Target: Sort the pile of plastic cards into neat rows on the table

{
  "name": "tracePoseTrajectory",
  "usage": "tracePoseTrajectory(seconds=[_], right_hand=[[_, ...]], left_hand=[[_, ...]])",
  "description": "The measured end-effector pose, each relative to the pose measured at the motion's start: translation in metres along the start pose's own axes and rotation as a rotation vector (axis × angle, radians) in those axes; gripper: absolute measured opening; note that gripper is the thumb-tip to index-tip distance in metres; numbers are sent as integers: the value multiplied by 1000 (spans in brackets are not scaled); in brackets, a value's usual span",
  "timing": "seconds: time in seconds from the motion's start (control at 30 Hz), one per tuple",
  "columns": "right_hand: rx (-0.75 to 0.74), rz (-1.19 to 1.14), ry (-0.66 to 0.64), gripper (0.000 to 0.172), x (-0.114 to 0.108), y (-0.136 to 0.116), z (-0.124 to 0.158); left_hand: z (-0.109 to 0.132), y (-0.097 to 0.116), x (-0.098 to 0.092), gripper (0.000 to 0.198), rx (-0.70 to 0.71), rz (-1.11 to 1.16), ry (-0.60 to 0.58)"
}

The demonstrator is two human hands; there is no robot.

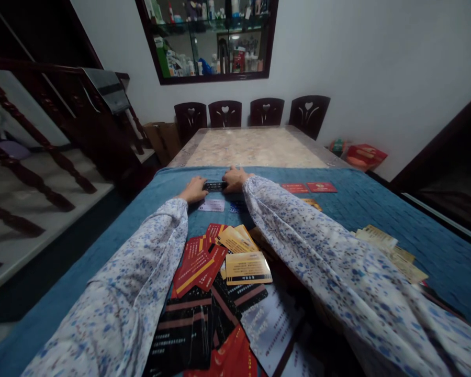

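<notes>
Both hands reach forward to a dark card (214, 187) lying near the far edge of the blue cloth. My left hand (195, 190) has its fingers at the card's left end, and my right hand (235, 179) covers its right end. Just below it lie a pale card (212, 205) and a dark blue card (237, 207), partly hidden by the right sleeve. Closer to me is a heap of red cards (204, 262), yellow cards (248, 268), black cards (184, 330) and silvery cards (272, 324).
Two red cards (322, 187) lie right of the right forearm, and more yellow cards (392, 251) at the right. The blue cloth (133, 225) covers the near table. Beyond it stand a patterned tabletop (255, 146) and several dark chairs (267, 112). A railing is at left.
</notes>
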State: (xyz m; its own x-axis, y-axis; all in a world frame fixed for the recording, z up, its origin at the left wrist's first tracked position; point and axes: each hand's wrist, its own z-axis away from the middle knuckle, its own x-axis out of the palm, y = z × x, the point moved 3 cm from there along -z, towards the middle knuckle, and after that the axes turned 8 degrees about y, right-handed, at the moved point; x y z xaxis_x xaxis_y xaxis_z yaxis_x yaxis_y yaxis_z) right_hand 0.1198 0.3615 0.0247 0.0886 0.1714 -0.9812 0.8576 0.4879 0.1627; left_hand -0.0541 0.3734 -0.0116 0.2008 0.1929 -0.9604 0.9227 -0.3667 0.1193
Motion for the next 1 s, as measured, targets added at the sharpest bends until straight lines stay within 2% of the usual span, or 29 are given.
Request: tracePoseTrajectory(seconds=[0.1, 0.5, 1.0], right_hand=[[-14, -6, 20, 48, -3, 0, 5], [-55, -43, 105, 32, -24, -6, 41], [-86, -81, 148, 28, -41, -22, 106]], left_hand=[[8, 6, -4, 45, 2, -47, 16], [38, 33, -23, 37, 51, -63, 93], [105, 71, -42, 34, 130, 20, 148]])
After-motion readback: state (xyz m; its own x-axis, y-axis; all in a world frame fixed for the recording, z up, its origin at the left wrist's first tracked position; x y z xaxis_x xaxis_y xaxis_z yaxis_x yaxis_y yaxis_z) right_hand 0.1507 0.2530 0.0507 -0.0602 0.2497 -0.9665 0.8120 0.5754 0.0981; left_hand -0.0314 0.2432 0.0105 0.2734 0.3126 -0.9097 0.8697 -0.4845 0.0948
